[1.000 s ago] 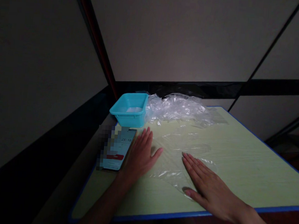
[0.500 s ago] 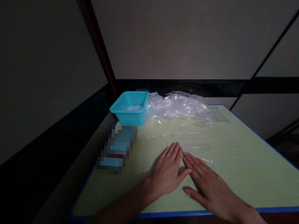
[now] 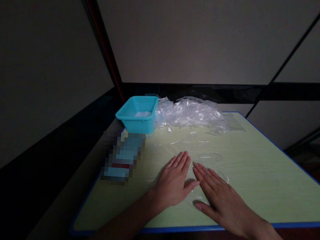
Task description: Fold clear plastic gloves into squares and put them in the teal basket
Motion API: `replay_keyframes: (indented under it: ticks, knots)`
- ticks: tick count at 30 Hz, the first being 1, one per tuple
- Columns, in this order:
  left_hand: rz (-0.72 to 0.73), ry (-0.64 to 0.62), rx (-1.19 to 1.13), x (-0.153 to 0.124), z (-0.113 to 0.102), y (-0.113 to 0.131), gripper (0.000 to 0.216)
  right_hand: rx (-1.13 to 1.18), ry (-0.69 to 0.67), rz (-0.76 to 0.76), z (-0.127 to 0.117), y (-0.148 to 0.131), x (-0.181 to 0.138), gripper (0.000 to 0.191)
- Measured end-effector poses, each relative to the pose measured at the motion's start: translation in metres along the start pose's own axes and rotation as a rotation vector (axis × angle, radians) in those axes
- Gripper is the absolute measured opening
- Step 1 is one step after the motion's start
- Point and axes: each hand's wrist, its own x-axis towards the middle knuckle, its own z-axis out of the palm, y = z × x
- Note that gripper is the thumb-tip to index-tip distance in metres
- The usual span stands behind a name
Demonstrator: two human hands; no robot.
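Both hands lie flat, palms down, on a thin clear plastic bag (image 3: 209, 157) spread over the pale green table (image 3: 268, 178). My left hand (image 3: 173, 181) is open, its fingers stretched forward and its thumb pointing right. Beside it, my right hand (image 3: 222, 199) is open too, fingers slanting toward the left hand with a small gap between them. The plastic is so transparent that its outline is hard to make out; creases and shiny streaks show around the fingertips. Neither hand grips anything.
A turquoise plastic basin (image 3: 137, 124) with something whitish inside stands at the back left. Right of it lies a heap of crumpled clear plastic bags (image 3: 193, 113). A pixelated bluish object (image 3: 124, 156) rests near the left edge. Wall panels (image 3: 195, 38) rise behind the table.
My left hand has shifted slightly to the left, widening the gap between the hands. My right hand stays nearly in place, and the view has moved a little.
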Motion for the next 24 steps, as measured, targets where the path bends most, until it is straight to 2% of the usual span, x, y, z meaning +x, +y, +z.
replay_keyframes:
  ticks: [3,12,19,24]
  knots:
    - [-0.018,0.008,0.016,-0.003,-0.002,-0.008,0.064,0.006,0.011,-0.005,-0.001,0.000,0.000,0.073]
    - [-0.155,-0.024,0.075,-0.026,-0.014,-0.053,0.058,0.006,0.005,-0.002,-0.002,0.000,0.001,0.074]
    - [-0.152,-0.008,0.084,-0.026,-0.014,-0.056,0.060,-0.012,-0.008,-0.006,-0.002,0.000,0.002,0.073]
    - [-0.161,0.004,0.096,-0.026,-0.012,-0.045,0.062,-0.001,-0.014,-0.017,-0.006,0.005,-0.003,0.074]
